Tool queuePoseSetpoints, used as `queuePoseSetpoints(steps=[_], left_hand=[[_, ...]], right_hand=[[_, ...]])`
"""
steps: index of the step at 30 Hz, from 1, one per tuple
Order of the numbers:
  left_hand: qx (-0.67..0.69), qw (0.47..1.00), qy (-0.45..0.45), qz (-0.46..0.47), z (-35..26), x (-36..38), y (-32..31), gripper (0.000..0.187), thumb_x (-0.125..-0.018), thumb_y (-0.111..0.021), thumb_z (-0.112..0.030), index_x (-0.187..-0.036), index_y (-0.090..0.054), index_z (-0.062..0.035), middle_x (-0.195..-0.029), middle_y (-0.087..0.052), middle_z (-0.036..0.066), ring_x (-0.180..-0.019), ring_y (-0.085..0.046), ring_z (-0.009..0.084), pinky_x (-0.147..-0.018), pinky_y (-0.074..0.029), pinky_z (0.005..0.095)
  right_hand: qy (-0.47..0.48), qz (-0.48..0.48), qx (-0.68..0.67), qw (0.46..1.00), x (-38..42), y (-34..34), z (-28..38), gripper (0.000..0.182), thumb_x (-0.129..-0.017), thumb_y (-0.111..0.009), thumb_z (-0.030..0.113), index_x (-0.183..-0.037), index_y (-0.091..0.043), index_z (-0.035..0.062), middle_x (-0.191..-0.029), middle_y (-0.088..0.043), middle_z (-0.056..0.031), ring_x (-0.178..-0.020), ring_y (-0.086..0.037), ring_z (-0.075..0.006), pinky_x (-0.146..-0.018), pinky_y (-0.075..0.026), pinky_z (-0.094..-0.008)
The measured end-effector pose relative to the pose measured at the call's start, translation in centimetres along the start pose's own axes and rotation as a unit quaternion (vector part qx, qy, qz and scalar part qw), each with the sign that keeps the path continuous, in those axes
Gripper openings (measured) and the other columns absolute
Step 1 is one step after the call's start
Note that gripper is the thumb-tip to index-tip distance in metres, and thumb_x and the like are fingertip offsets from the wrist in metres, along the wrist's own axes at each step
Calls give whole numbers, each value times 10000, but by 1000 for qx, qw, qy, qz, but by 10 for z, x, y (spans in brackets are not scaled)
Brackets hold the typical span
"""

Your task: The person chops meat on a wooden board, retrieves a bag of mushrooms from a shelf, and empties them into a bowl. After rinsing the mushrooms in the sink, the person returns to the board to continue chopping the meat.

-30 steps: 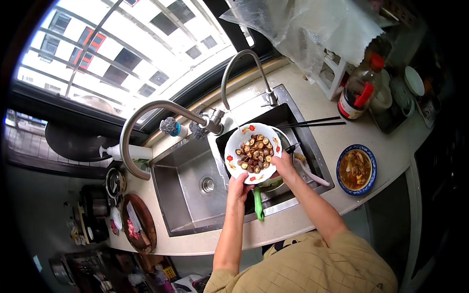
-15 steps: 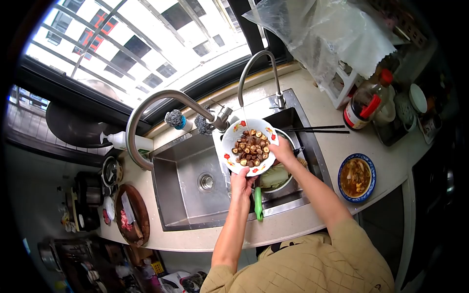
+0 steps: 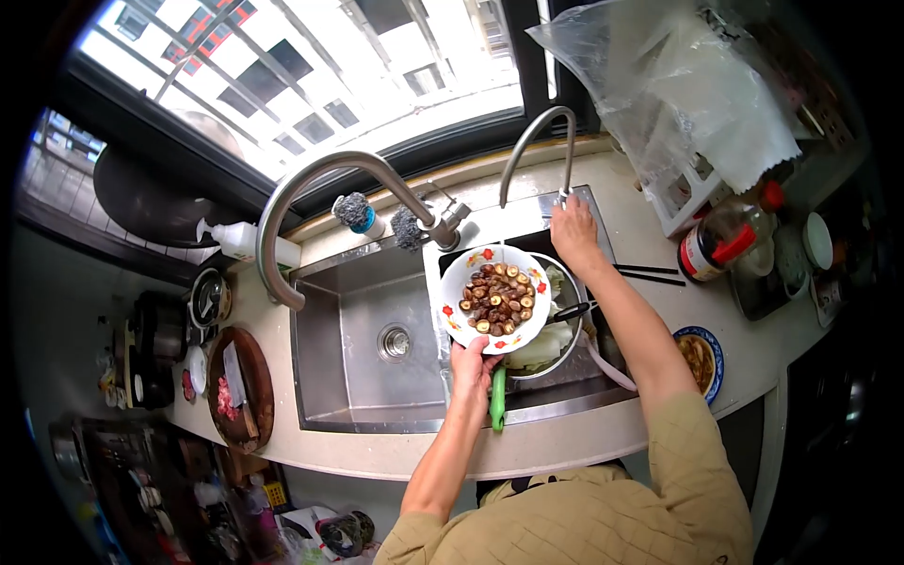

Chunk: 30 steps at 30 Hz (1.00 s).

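Holding bowl (image 3: pixel 461 274) of mushrooms (image 3: pixel 496 301) in left hand (image 3: pixel 470 369) | touching small tap (image 3: pixel 571 149) with right hand (image 3: pixel 575 234), can't tell if gripping | likely turning small tap | next: keep bowl level

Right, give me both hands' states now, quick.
Left hand: closed on the near edge of the flowered bowl of mushrooms.
Right hand: at the smaller faucet's base; cannot tell whether it is closed.
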State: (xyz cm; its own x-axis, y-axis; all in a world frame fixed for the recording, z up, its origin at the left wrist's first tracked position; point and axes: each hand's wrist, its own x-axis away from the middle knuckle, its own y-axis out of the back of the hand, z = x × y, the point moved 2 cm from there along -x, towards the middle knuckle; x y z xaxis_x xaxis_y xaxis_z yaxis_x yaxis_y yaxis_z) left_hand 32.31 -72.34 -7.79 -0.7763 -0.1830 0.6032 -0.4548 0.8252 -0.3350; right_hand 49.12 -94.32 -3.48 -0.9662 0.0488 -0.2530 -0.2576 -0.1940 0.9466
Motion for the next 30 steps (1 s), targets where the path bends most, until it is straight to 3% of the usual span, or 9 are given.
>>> queuePoseSetpoints(steps=[7, 11, 13, 15, 18, 21, 25, 28, 30], left_hand=[[28, 999, -25, -5, 13, 5, 11, 428, -763, -489, 27, -1187, -437, -5, -1016, -599, 134, -791, -657, 250, -547, -592, 345], [26, 1000, -5, 12, 5, 16, 14, 400, -780, -536, -20, -1173, -461, -31, -1011, -617, 111, -819, -659, 227, -617, -586, 336], [36, 999, 7, 27, 0, 22, 20, 390, -790, -544, -33, -1171, -462, -38, -1013, -617, 101, -818, -656, 214, -633, -584, 338], [50, 998, 6, 37, -1, 25, 27, 387, -800, -555, -50, -1176, -463, -44, -1013, -617, 98, -833, -651, 206, -649, -580, 346], [72, 997, 10, 37, -12, 37, 39, 389, -800, -563, -52, -1177, -466, -42, -1019, -617, 101, -845, -649, 206, -655, -579, 349], [94, 995, 21, 30, -25, 47, 56, 387, -797, -564, -41, -1173, -469, -32, -1028, -618, 110, -849, -650, 215, -648, -581, 354], [109, 994, 18, 16, -47, 53, 86, 397, -790, -553, -22, -1176, -466, -14, -1034, -615, 120, -850, -652, 230, -651, -584, 370], [130, 991, -15, 7, -72, 55, 121, 404, -779, -573, -17, -1166, -460, -4, -1034, -616, 121, -853, -653, 239, -649, -589, 377], [108, 994, -29, -20, -92, 53, 148, 400, -782, -569, -18, -1166, -458, 0, -1049, -611, 125, -864, -651, 245, -667, -590, 387]], right_hand=[[101, 110, 223, 963, -23, -27, 16, 128, -782, -589, 148, -835, -692, 96, -886, -626, -96, -844, -622, -229, -633, -538, -331], [131, 45, 263, 955, -27, -43, 15, 114, -792, -567, 145, -771, -670, 100, -763, -654, -97, -674, -656, -203, -507, -534, -320], [124, -15, 205, 971, -32, -63, -4, 91, -808, -536, 140, -762, -594, 86, -749, -641, -150, -663, -661, -242, -522, -542, -350], [26, 3, 104, 994, -22, -12, 12, 138, -854, -457, 136, -881, -570, 62, -757, -637, -193, -695, -650, -339, -586, -526, -436], [-92, 2, -72, 993, -23, -13, -16, 191, -873, -415, 173, -945, -554, 64, -828, -632, -228, -756, -622, -409, -678, -488, -494], [-120, 5, -93, 988, -17, -13, -21, 234, -878, -413, 228, -997, -536, 68, -891, -620, -241, -829, -593, -437, -740, -448, -512], [-164, 13, -176, 971, -8, -4, -21, 278, -873, -498, 245, -1069, -536, 53, -937, -623, -216, -884, -590, -401, -784, -454, -454], [-76, -203, -252, 943, 18, 4, 7, 321, -865, -532, 185, -1139, -519, 17, -1043, -606, -192, -940, -595, -337, -819, -458, -404], [-62, -118, -353, 926, 43, 8, 47, 290, -899, -515, 152, -1145, -525, -2, -1074, -597, -150, -935, -592, -230, -808, -468, -328]])
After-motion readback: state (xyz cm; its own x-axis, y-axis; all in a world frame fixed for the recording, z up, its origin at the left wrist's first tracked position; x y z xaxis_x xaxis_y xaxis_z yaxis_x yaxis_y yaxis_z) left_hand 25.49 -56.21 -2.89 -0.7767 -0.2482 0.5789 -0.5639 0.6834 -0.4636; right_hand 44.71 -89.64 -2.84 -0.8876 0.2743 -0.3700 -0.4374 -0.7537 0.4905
